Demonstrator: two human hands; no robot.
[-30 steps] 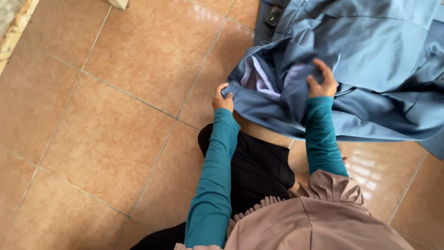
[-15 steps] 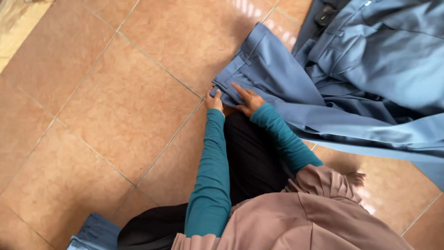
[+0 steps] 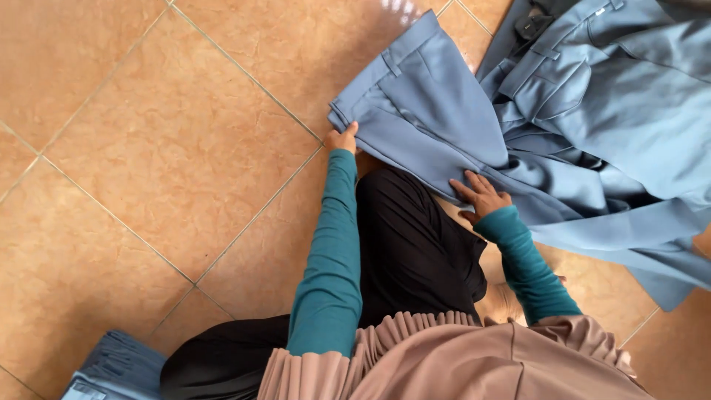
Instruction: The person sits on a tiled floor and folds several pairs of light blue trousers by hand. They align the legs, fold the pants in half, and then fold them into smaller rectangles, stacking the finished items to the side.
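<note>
A pair of blue-grey trousers lies spread on the tiled floor, waistband toward the upper left. My left hand grips the near corner of the waistband. My right hand lies flat, fingers spread, on the trouser leg further right, pressing the cloth down. Both arms wear teal sleeves. My knee in black cloth sits between the arms, just below the trousers.
More blue-grey garments are heaped at the upper right, overlapping the trousers. A folded blue cloth lies at the bottom left. Orange-brown floor tiles stretch to the left. A pleated beige cloth hangs at the bottom edge.
The trousers have been pulled out of the heap and laid flatter. My right hand slid from beside the left hand to the right along the leg.
</note>
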